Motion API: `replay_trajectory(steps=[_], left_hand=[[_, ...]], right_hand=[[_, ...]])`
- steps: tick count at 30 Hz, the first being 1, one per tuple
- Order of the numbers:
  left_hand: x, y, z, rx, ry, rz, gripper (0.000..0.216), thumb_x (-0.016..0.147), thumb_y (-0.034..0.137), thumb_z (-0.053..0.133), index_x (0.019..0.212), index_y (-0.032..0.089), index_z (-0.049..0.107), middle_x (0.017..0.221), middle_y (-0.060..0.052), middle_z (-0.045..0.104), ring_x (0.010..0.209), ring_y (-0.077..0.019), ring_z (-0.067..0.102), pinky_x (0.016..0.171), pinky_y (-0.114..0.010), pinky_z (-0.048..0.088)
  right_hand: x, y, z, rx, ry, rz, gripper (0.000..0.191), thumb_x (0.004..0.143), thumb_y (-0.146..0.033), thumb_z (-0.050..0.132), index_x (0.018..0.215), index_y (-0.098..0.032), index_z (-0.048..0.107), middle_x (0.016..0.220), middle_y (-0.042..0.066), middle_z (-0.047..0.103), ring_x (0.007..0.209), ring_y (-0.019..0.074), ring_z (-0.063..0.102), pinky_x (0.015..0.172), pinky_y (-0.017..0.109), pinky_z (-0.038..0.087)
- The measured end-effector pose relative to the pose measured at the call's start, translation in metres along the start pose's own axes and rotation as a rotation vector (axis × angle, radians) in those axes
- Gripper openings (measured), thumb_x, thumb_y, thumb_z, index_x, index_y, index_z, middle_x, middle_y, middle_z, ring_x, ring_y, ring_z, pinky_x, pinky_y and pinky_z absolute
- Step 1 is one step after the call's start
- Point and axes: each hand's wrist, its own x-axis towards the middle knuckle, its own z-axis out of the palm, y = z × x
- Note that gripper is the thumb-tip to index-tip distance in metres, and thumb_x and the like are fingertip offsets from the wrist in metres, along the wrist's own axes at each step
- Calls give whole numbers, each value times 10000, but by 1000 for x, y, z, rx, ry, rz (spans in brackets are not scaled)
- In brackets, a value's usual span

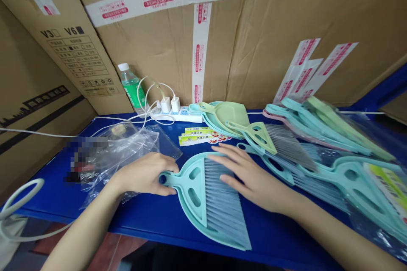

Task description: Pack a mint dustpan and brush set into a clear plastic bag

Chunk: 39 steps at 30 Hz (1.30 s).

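A turquoise hand brush (197, 190) with grey-blue bristles lies face up in a matching dustpan (186, 203), near the front of the blue table. My left hand (149, 173) is closed around the handle end of the pair, thumb below and fingers above. Over the upper part of the bristles rests my right hand (244, 173), its fingers stretched out and spread. Whether its fingertips press on the bristles I cannot tell. Behind it are a loose green brush (259, 133) and a turquoise brush (276, 167), both with long bristles pointing right.
Clear plastic bags (127, 148) lie at left. Printed cards (197, 135) lie before stacked dustpans (229, 114). A power strip (181, 114) with chargers and a bottle (131, 84) stand against cardboard boxes (171, 46). At right are more dustpans (318, 127) and a bagged set (352, 178).
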Motion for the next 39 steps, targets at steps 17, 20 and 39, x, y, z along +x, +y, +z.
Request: replay_trajectory(steps=[17,20,39], left_hand=[[-2,-6,-1,-33,1,26,206,679,267,791,803,167,660,749,13,656,635,-135,574,581,-227,359],[-3,-7,0,-36,8,20,212,670,267,796,801,169,660,749,22,653,633,-129,572,574,-223,353],[-3,-6,-1,-47,-2,5,209,664,260,804,745,164,637,701,43,613,599,-110,543,554,-215,336]], right_hand=[[114,-19,-12,-561,-202,239,301,924,-344,583,1182,-189,590,1225,101,591,1003,210,612,843,412,524],[125,-15,-3,-592,-235,238,354,911,-342,602,1210,-155,570,1223,112,587,1009,227,613,837,427,526],[121,-30,-8,-712,-166,79,309,923,-281,586,1195,-135,579,1160,111,623,981,219,627,824,407,528]])
